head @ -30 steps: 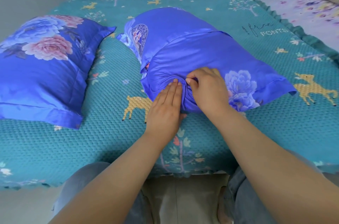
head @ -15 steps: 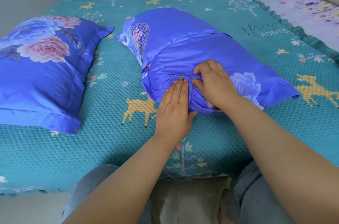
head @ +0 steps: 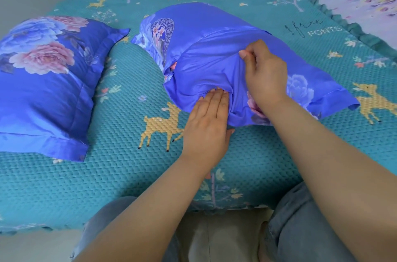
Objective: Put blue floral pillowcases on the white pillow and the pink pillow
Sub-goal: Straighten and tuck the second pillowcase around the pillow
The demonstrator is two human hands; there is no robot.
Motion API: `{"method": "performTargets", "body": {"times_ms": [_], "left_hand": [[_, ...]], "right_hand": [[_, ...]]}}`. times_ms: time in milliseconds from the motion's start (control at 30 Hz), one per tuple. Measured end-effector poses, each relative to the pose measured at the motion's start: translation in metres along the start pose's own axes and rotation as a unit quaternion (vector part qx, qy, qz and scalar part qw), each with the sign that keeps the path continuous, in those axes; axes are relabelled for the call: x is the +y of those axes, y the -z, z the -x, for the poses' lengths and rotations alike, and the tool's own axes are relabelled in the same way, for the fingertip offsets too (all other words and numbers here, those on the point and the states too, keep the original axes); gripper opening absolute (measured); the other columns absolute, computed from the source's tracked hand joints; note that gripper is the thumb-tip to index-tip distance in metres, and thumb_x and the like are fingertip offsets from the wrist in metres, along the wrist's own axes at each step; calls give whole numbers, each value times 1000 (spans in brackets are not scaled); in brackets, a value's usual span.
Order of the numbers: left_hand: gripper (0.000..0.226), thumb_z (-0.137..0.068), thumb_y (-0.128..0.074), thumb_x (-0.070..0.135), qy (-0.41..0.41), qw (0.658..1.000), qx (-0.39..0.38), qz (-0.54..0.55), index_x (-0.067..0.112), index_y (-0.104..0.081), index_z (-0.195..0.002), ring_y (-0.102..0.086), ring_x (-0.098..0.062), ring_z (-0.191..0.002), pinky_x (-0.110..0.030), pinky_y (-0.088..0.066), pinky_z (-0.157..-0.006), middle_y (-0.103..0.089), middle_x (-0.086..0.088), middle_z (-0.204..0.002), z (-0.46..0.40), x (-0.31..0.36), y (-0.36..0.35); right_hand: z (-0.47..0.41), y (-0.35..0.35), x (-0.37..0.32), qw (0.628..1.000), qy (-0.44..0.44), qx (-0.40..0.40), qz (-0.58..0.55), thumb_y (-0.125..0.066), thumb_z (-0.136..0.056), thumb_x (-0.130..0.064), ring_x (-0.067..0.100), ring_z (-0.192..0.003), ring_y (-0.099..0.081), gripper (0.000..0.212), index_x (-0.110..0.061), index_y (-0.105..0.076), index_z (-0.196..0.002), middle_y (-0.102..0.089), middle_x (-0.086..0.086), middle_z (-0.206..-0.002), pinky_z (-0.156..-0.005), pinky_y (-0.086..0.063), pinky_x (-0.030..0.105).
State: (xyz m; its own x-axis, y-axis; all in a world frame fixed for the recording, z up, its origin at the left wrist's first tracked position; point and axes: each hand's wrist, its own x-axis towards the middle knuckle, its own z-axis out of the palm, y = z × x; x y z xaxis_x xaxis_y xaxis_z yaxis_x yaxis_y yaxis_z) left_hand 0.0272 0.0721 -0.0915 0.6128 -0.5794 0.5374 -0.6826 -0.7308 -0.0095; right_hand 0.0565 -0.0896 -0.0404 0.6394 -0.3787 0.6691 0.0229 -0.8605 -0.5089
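Two pillows lie on one bed: one (head: pixel 43 81) at the left, fully cased, and one (head: pixel 210 47) in the middle with pink showing at its case's opening. Two hands are in view, the left (head: pixel 207 126) and the right (head: pixel 264 75). Two knees in blue cloth show at the bottom edge.

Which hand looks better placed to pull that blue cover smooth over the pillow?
Probably the right hand: it already pinches the pillowcase fabric, while the left hand lies flat, pressing it.
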Motion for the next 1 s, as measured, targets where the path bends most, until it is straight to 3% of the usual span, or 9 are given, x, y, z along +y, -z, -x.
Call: {"method": "performTargets", "body": {"times_ms": [133, 233, 333, 433, 533, 600, 767, 1000], "left_hand": [[94, -53, -80, 46, -93, 993, -41, -61, 2, -51, -131, -50, -26, -126, -38, -31, -109, -54, -12, -135, -20, -13, -1], [99, -47, -82, 44, -89, 990, -71, -89, -2, -51, -129, -48, -31, -127, -39, -29, -110, -52, -17, -136, -50, -20, -5], [101, -64, -76, 44, -36, 984, -164, -59, 2, -29, -143, -22, -29, -142, -34, -6, -117, -28, -15, -150, -84, -17, -11], [106, -65, -74, 51, -29, 968, -239, -68, 8, -21, -146, -19, -24, -142, -32, -9, -117, -23, -9, -153, -110, -14, -18], [94, -57, -77, 57, -47, 962, -259, -75, 14, -41, -132, -43, -22, -125, -33, -31, -104, -47, -6, -135, -115, -11, -19], [84, -58, -75, 60, -47, 958, -274, -78, 15, -49, -123, -51, -23, -118, -33, -36, -97, -55, -5, -126, -105, -14, -20], [49, -72, -64, 45, -55, 968, -244, -35, 17, -54, -110, -56, -25, -108, -33, -38, -90, -63, -5, -112, -44, -32, -8], [35, -69, -66, 30, -32, 980, -198, 1, 17, -52, -99, -57, -28, -99, -32, -35, -79, -64, -7, -98, 3, -46, 25]], "right_hand": [[-3, -4, 9, 985, -85, -38, -146, -52, -92, -30, 17, -64, -51, 17, -16, -56, -83, -56, -3, -66, -66, -42, 33], [-7, -2, 3, 966, -113, -33, -232, -54, -91, -25, -4, -55, -43, 22, -29, -45, -72, -47, -14, -61, -61, -37, 20], [-8, -4, -1, 955, -123, -42, -268, -54, -93, -20, -3, -51, -40, 24, -28, -44, -73, -44, -13, -60, -58, -33, 16], [-11, -5, 6, 947, -144, -25, -287, -53, -94, -19, 0, -50, -36, 21, -23, -47, -75, -43, -12, -60, -55, -33, 17], [-14, -9, 18, 955, -153, -19, -254, -52, -94, -20, 1, -53, -36, 14, -16, -49, -81, -43, -13, -62, -59, -34, 20], [-11, -15, 25, 971, -138, -51, -189, -51, -95, -21, 7, -59, -39, 14, -16, -48, -82, -44, -12, -62, -63, -36, 28], [7, -27, 21, 991, -40, -128, -26, -47, -97, -28, 38, -78, -59, 23, -7, -55, -96, -65, 17, -81, -65, -39, 40], [27, -25, 1, 986, 63, -143, 64, -42, -99, -33, 40, -78, -62, 29, -8, -55, -101, -67, 17, -85, -60, -38, 40]]}}
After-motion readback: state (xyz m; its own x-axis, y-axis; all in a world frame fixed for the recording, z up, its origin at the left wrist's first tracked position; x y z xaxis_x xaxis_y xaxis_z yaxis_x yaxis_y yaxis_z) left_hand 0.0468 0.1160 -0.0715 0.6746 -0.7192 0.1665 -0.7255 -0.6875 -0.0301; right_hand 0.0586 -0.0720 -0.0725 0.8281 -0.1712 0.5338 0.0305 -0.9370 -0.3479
